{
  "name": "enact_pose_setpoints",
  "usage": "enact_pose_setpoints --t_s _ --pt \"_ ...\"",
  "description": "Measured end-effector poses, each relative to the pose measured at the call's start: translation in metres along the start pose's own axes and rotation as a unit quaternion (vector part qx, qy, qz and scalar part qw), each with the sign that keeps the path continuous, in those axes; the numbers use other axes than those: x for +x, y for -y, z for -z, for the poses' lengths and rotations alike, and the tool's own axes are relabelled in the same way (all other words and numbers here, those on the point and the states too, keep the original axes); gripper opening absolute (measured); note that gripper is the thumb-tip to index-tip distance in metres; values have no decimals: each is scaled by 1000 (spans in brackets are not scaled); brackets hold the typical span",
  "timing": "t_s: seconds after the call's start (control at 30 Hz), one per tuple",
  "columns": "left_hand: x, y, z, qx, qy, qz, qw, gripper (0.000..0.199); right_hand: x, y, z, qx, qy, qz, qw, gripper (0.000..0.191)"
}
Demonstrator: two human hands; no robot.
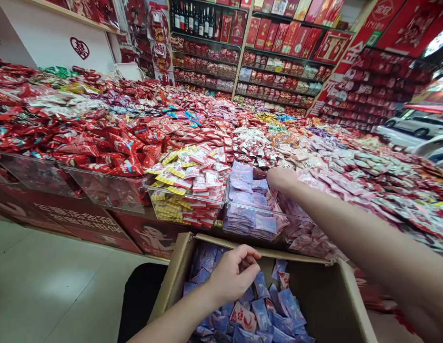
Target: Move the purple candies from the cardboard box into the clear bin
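My left hand (pixel 237 271) is over an open cardboard box (pixel 352 295), its fingers curled in and its thumb near the index finger. No packet shows in it, and its palm is turned out of sight. Loose purple packets (pixel 262 312) lie in the box, with a few red and white packets (pixel 243 317) among them. My right hand (pixel 281 180) is bent down at the back right of a clear bin, beside stacked lilac packets (pixel 243 195). Its fingers are hidden, so I cannot see whether it grips anything.
Left of the lilac stack, a clear bin (pixel 186 197) holds yellow, white and red packets. Red packets (pixel 110 147) fill bins farther left, and pink packets (pixel 314 243) lie to the right. Shelves (pixel 239 62) with bottles and boxes stand behind. Tiled floor (pixel 57 281) shows at lower left.
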State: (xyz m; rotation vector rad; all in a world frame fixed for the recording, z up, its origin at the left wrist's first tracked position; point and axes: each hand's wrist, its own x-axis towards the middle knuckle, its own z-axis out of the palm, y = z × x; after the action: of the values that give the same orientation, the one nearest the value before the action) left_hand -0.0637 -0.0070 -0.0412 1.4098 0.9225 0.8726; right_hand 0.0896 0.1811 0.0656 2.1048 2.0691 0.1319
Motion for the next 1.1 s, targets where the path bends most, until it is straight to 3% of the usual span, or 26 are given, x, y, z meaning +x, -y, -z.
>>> enact_pose_setpoints --t_s 0.23,0.33,0.43,0.5,0.57,0.6,0.63,0.67,0.77,0.87,0.97,1.1 --pt "2 1 0 55 23 -5 998 17 3 3 2 -21 21 -12 999 30" --pt "2 1 1 102 32 -9 994 19 -11 -3 20 -22 -27 -3 999 29" --pt "3 0 3 186 57 -13 981 21 -58 -14 40 8 -65 104 992 30" --pt "4 1 6 259 87 -15 962 23 -102 -22 39 86 15 226 970 28" --pt "5 5 9 341 130 0 931 25 -143 -27 14 182 187 325 909 25" --pt "5 8 11 380 156 17 911 27 -158 -27 -7 204 269 340 878 24" --pt "5 11 12 414 182 38 891 28 -169 -27 -34 193 327 324 867 23" --pt "5 15 13 440 205 60 872 29 -175 -27 -63 153 329 251 897 21" --pt "4 27 15 468 239 104 844 33 -171 -25 -149 81 317 132 936 26" --pt "2 34 14 478 237 122 837 36 -158 -25 -202 51 300 46 951 38" --pt "0 36 12 480 236 124 836 39 -153 -24 -221 53 292 29 954 41" --pt "-1 36 11 473 233 108 843 41 -161 -24 -217 67 269 50 959 30"
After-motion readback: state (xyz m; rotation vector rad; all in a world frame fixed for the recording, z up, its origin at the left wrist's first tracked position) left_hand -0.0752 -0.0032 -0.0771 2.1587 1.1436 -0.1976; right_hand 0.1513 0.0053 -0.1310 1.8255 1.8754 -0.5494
